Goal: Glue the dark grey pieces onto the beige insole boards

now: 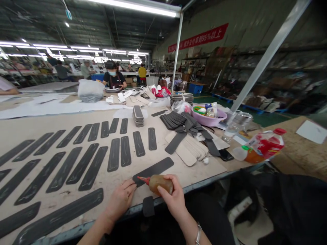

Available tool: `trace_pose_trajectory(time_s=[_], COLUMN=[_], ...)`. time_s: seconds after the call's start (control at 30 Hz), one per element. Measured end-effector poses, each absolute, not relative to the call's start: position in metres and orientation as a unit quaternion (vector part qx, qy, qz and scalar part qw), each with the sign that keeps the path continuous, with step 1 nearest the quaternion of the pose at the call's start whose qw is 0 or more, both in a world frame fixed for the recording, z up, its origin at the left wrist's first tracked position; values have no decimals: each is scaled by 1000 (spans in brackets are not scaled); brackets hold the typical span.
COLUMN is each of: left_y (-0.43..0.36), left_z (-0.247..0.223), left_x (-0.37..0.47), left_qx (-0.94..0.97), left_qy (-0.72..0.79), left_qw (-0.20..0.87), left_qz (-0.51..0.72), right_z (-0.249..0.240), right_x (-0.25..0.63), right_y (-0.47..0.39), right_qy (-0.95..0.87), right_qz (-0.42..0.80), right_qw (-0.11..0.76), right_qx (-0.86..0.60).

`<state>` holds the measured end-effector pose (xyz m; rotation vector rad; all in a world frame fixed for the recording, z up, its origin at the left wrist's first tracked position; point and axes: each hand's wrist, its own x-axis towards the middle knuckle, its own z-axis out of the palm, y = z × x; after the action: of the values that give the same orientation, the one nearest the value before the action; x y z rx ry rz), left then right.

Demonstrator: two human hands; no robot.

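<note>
My right hand [171,194] is wrapped round a glue bottle [158,184], brownish and see-through, tipped on its side. Its red nozzle [144,179] points left, over the near end of a dark grey strip [158,167]. The fingertips of my left hand [124,195] are closed together at that same end of the strip; the thumb's grip is partly hidden. To the left, several dark strips [88,166] lie in rows with shiny wet-looking streaks on them. A small dark piece [148,206] hangs at the table edge, below the bottle.
Beige panels [187,149] and a heap of dark strips [176,120] lie to the right. Beyond are a purple basin [208,119] and a red-capped bottle [267,144]. A small stack [138,115] stands mid-table. A person [113,76] works across the table. A metal post [265,58] rises at right.
</note>
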<state>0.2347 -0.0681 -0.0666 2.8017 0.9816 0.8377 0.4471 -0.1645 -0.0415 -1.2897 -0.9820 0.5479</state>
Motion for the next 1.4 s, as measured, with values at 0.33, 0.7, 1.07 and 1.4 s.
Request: trace_pose_trajectory(time_s=[0.33, 0.7, 1.07, 1.4], left_y=[-69, -64, -60, -70], left_z=[-57, -49, -53, -49], left_x=[238, 242, 241, 242], left_qx=[913, 906, 909, 906], left_qy=[302, 253, 250, 288], left_qw=[13, -26, -34, -13], left_qz=[275, 337, 331, 309], right_z=[-42, -42, -46, -36], right_x=[438, 487, 509, 453], right_y=[-155, -152, -152, -161], right_qy=[-496, -451, -406, -459], right_qz=[175, -12, -73, 193], right_qw=[616, 580, 563, 625], right_qx=[-586, -679, -716, -601])
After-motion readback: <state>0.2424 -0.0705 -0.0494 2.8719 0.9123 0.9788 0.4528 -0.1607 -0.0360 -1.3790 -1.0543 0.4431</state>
